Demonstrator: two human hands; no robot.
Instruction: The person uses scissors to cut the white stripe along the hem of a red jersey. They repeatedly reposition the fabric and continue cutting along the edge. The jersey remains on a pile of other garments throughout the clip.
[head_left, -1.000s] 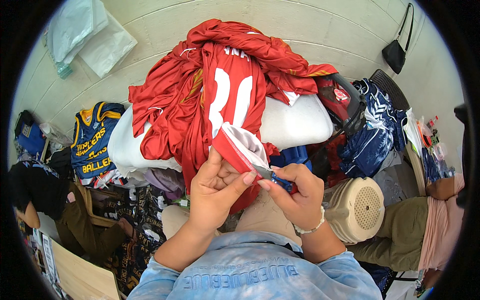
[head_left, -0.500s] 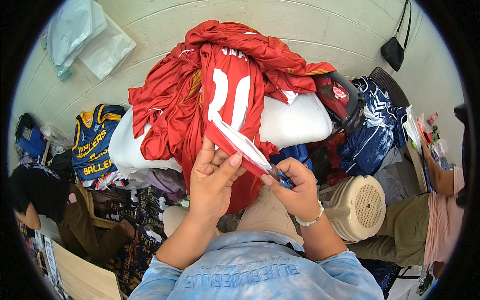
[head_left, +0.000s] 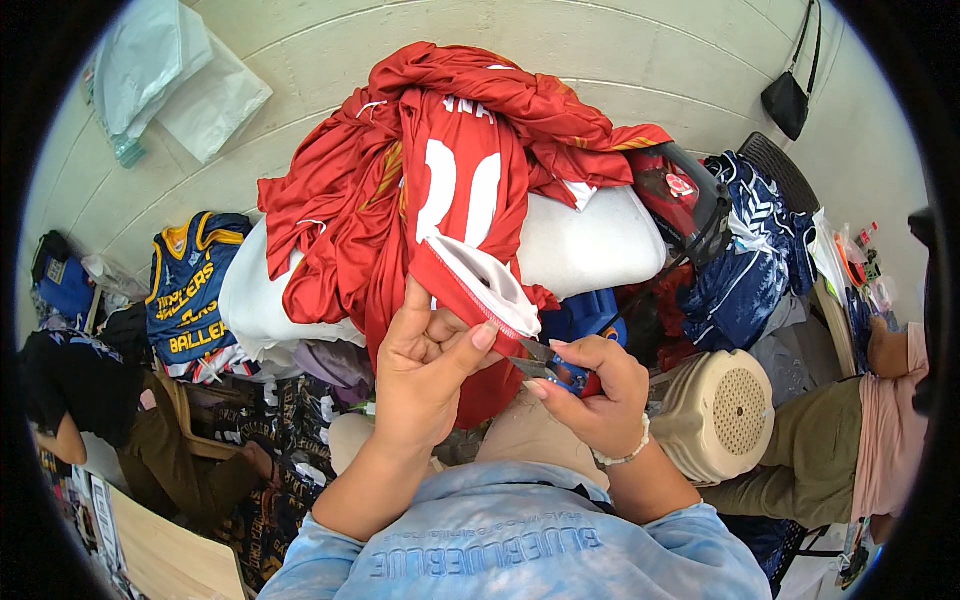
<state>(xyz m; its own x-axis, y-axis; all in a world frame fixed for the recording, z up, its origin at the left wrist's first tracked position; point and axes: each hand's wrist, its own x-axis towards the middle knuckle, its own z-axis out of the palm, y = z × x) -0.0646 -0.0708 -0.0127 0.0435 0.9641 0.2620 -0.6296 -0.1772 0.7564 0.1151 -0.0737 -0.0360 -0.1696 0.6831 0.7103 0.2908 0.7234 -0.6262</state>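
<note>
A red sports jersey (head_left: 462,150) with white figures is draped over a white padded board in front of me. My left hand (head_left: 422,360) pinches its stitched hem (head_left: 455,292) between thumb and fingers, with the white inner side folded outward. My right hand (head_left: 608,395) is closed around small blue-handled thread snips (head_left: 568,374). Their two blades are spread apart and point left, close to the end of the hem. More bunched red fabric hangs behind and below my left hand.
The white padded board (head_left: 590,240) lies under the jerseys. A red and black iron-like appliance (head_left: 690,195) stands right of it, beside dark blue jerseys (head_left: 750,255). Stacked cream stools (head_left: 735,415) are at right. Other people sit left (head_left: 85,385) and right (head_left: 820,455).
My right hand has drawn slightly right and down, and the snips' blades now show spread apart, off the fabric. The hem in my left hand gapes wider, showing more white.
</note>
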